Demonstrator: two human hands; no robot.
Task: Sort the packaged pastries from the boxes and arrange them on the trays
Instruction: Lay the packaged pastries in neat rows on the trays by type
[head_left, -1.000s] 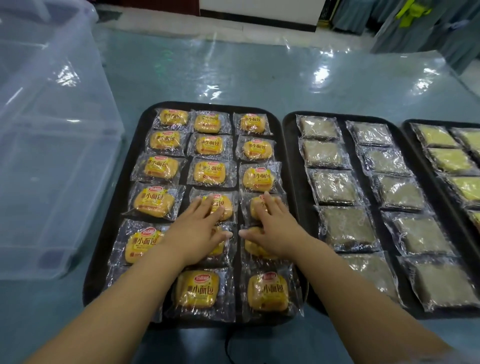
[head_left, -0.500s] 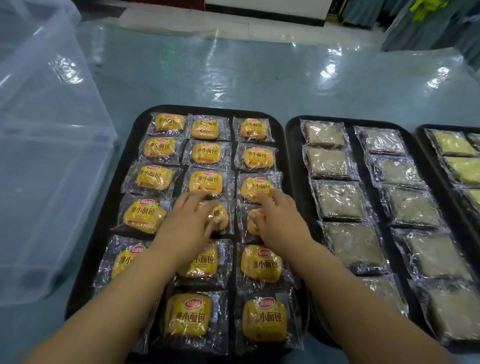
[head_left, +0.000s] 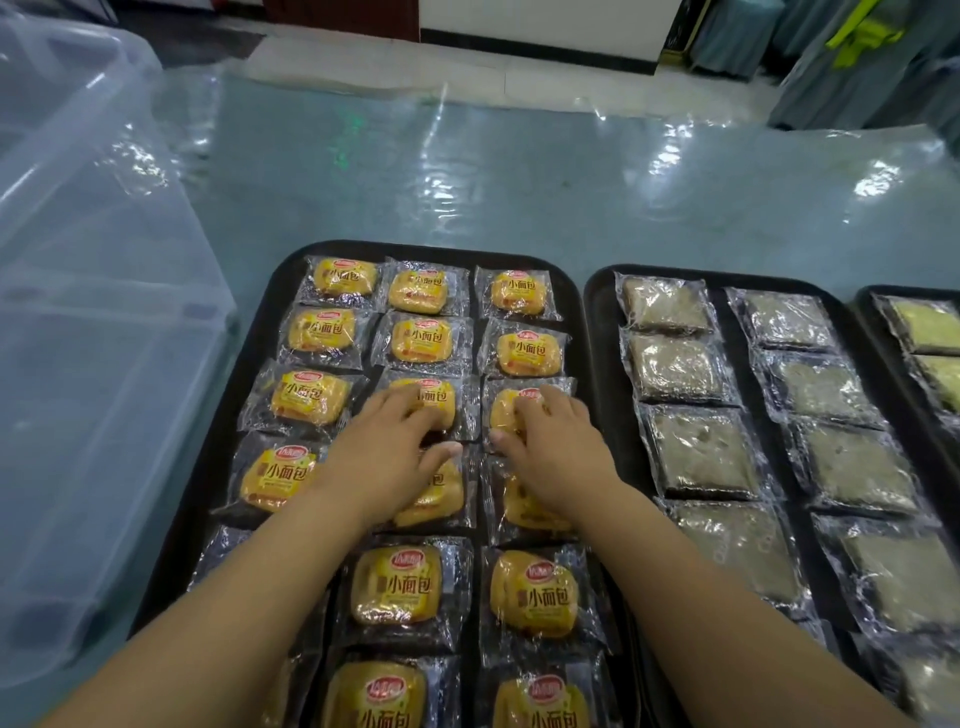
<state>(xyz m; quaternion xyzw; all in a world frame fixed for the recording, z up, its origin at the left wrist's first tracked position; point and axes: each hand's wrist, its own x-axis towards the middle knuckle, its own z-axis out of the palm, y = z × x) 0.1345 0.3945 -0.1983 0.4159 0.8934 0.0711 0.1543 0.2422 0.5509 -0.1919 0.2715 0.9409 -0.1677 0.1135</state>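
A black tray holds three columns of yellow packaged buns in clear wrappers. My left hand lies flat on a middle-column bun in the third row, fingers straight and spread. My right hand rests the same way on the right-column bun beside it. Neither hand grips a packet. To the right, a second black tray carries grey-brown square pastries in two columns. A third tray at the far right holds green pastries.
A large clear plastic box stands at the left, close to the first tray. The table is covered with shiny teal plastic sheet. Beyond its far edge are a pale floor and hanging cloth at the top right.
Both hands have moved forward along the tray, from the fifth-row buns to the fourth and now to the third row. The view has shifted closer to the trays.
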